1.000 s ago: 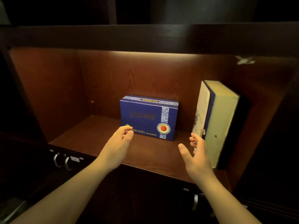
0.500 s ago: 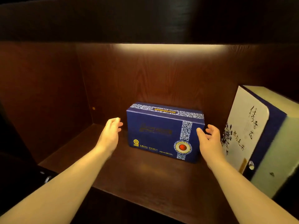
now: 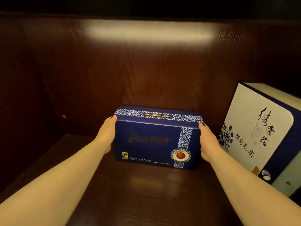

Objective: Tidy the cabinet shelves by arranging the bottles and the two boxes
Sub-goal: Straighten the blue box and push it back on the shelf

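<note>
Left hand [image 3: 106, 136] and right hand [image 3: 207, 142] are clasping the blue box's [image 3: 156, 139] ends on the shelf [image 3: 146, 193]; its sides are hiding their fingers. The frame is cropping the white box [image 3: 254, 128] at right.

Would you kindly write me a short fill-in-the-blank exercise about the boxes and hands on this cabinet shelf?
1. The left hand and the right hand press against the two ends of the ____ box.
2. The white box stands to the ____ of that box.
3. The round emblem on the held box has a ____ centre.
4. The number of bottles visible on the shelf is ____.

Missing words: blue; right; red; zero
</note>
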Demonstrator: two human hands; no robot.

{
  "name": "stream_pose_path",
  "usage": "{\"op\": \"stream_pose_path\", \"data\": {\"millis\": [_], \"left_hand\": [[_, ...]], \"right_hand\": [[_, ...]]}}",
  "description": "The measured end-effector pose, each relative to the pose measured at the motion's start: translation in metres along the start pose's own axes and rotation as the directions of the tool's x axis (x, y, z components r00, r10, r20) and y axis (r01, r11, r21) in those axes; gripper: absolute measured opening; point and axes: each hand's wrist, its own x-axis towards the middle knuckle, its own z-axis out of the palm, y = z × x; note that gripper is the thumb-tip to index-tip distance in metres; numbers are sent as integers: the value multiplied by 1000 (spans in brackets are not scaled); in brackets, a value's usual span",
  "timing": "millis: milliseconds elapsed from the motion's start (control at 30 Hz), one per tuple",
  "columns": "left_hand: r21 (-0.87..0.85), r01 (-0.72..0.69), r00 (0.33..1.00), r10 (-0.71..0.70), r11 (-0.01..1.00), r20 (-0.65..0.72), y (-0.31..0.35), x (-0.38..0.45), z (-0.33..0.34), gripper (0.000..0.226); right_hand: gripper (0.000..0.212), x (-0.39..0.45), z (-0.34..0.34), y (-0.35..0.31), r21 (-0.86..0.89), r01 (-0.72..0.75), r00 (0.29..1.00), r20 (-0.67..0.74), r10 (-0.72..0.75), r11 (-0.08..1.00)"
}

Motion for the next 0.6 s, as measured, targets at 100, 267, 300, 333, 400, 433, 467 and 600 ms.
{"op": "stream_pose_path", "data": {"millis": [100, 267, 300, 333, 400, 433, 467, 600], "left_hand": [[-150, 22, 999, -17, 988, 32, -4, -3, 1, 28], [-175, 9, 998, 0, 984, 55, -5, -11, -17, 21], [-180, 13, 998, -1, 984, 63, -5, -15, -24, 20], [-185, 19, 997, -5, 983, 74, -6, -18, -31, 18], [-192, 33, 996, -15, 981, 93, -10, -27, -48, 26], [-203, 44, 995, -24, 978, 100, -10, -34, -59, 38], [-202, 48, 994, -26, 978, 109, -10, -38, -71, 50], [-173, 0, 989, 26, 985, 145, -13, -59, -120, 59]], "right_hand": [[34, -9, 2, -4, 23, 0, 1000, -29, 0, 1000], [26, -35, 0, 0, 64, 11, 997, -74, -6, 998], [26, -42, 0, 3, 78, 13, 997, -72, -7, 997], [26, -50, 0, 6, 89, 18, 998, -65, -12, 996], [27, -68, 2, 13, 100, 34, 998, -50, -30, 994], [27, -79, 3, 17, 101, 42, 999, -38, -39, 994], [28, -89, 6, 20, 96, 50, 999, -26, -47, 994], [29, -133, 23, 28, 65, 77, 997, 14, -78, 995]]}}
